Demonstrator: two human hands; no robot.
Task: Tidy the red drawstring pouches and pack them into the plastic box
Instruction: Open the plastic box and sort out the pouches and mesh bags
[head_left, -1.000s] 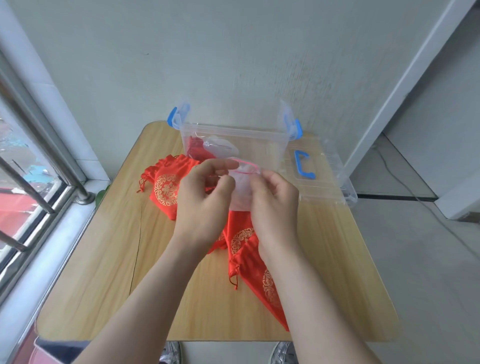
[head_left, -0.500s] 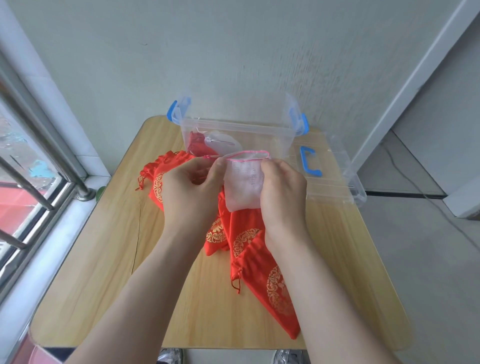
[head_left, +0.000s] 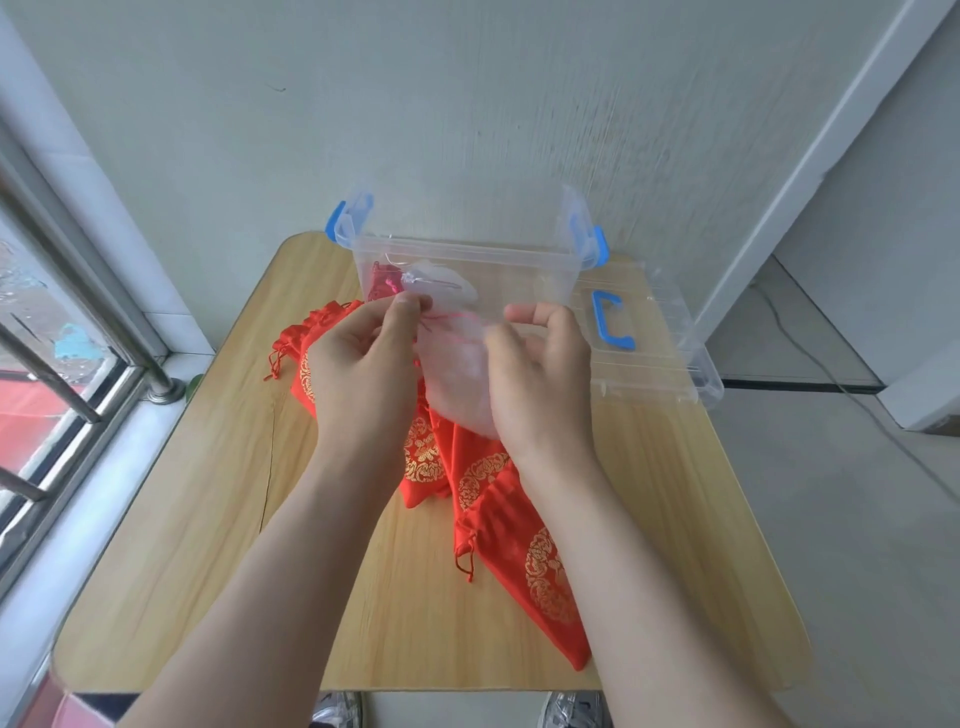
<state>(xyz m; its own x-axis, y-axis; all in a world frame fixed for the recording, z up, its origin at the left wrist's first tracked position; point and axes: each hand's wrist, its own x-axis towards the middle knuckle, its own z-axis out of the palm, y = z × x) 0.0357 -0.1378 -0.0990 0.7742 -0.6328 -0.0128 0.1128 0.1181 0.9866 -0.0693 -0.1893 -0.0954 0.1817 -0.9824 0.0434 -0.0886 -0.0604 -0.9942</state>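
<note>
Several red gold-printed fabric drawstring pouches (head_left: 519, 545) heaped on wooden table (head_left: 208, 519), under both hands. Above: left hand (head_left: 358, 364) pinching pink cord (head_left: 445, 315), right hand (head_left: 540, 374) gripping sheer pale pouch (head_left: 457, 374). Beyond, clear plastic box (head_left: 467, 253).

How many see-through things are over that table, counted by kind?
Sheer pouch: 2, one held up, one inside the box
Box: 1
Lid: 1
Total: 4
</note>
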